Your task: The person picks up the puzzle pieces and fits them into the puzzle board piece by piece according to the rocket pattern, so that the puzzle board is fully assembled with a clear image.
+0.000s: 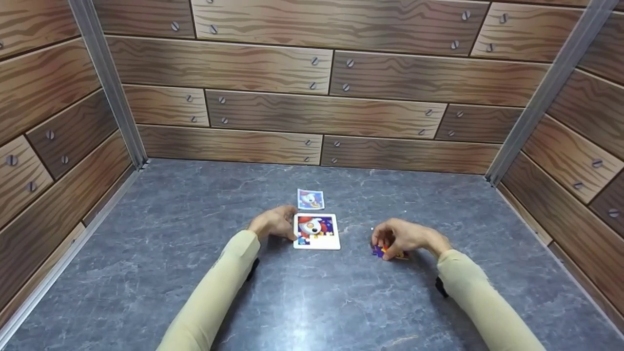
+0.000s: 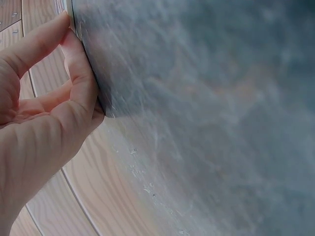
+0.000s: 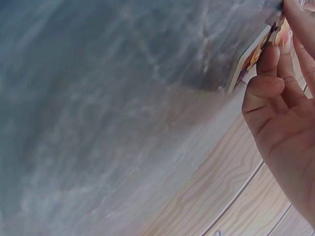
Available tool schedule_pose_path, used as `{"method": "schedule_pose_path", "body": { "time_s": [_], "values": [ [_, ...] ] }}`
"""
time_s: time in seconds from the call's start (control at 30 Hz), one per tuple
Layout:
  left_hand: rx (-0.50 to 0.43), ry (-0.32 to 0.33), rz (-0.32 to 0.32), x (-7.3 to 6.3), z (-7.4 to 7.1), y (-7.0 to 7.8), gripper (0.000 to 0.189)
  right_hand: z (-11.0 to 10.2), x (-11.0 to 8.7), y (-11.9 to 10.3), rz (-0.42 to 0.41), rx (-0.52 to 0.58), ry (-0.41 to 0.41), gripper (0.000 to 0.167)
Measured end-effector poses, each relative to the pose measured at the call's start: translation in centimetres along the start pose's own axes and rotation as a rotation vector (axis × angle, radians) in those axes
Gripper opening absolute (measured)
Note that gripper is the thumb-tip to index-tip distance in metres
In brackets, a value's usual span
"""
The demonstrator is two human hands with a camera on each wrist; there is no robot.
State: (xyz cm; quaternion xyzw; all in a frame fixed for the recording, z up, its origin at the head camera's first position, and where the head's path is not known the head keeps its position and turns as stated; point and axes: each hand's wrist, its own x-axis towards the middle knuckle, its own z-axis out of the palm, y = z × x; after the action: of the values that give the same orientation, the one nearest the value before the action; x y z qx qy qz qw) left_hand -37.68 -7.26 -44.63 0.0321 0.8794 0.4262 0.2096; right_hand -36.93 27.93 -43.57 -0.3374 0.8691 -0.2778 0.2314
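A square white-framed jigsaw puzzle board lies on the table, partly filled with a red, white and purple cartoon picture; its lower part shows bare white. My left hand rests against the board's left edge, fingers and thumb spread along it. In the left wrist view that hand touches the board's dark side edge. To the right, my right hand bends over a small pile of purple and yellow puzzle pieces. Its fingertips pinch a puzzle piece, mostly hidden by the fingers.
Just behind the board lies a small picture card with a similar cartoon. The grey marbled table meets wood-patterned walls at the back and both sides, with metal strips at the corners.
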Motion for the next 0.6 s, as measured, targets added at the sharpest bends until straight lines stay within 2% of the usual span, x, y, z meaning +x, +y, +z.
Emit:
{"method": "schedule_pose_path", "body": {
  "time_s": [0.2, 0.33, 0.47, 0.6],
  "values": [
    [0.025, 0.017, -0.004, -0.1, -0.2, 0.0, 0.07, -0.3, 0.3, -0.5, -0.006, -0.021, -0.002, 0.03],
    [0.016, 0.023, -0.005, -0.2, -0.3, 0.2, 0.071, -0.5, 0.7, -0.8, -0.009, 0.022, -0.008, 0.027],
    [0.03, 0.02, 0.022, -0.2, -0.4, 0.1, 0.071, -0.5, 1.3, -1.2, 0.001, 0.075, -0.019, 0.021],
    [0.039, 0.012, 0.051, -0.1, -0.1, -0.3, 0.07, -0.2, 2.0, -1.7, 0.021, 0.082, -0.028, 0.018]
  ]
}}
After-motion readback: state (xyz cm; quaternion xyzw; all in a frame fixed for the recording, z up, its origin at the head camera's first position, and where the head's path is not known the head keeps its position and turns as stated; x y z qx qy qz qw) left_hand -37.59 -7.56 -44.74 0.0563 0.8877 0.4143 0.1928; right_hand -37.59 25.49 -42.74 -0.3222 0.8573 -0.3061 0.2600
